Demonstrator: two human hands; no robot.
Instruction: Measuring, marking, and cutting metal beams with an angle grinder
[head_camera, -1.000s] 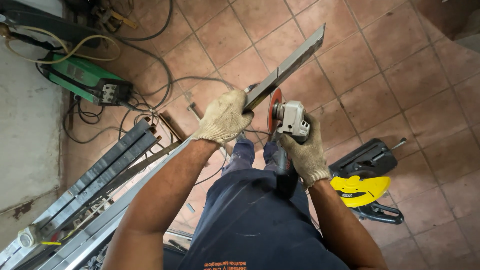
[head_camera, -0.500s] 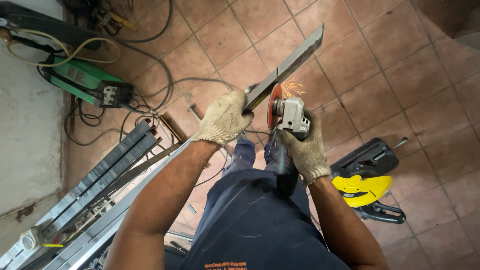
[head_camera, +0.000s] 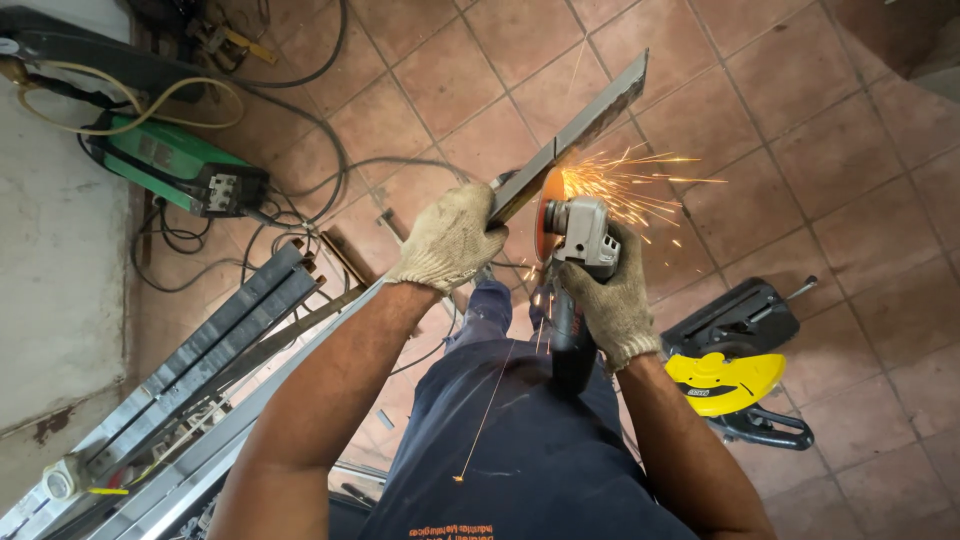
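Many terracotta floor tiles (head_camera: 800, 140) — seemingly a workshop — under sparks (head_camera: 630, 175).

Even, soft daylight, faint shadows, sharp focus throughout; bright orange sparks (head_camera: 625, 175) streak, and wide-angle bending shows at edges.

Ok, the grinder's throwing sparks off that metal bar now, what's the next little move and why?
Probably hold the angle grinder steady and ease its orange disc a touch further along the bar. Sparks fly to the right from where the disc meets the metal bar, so it looks engaged. The gloved left hand grips the bar just beside the disc, so it should stay put; the right hand steers.
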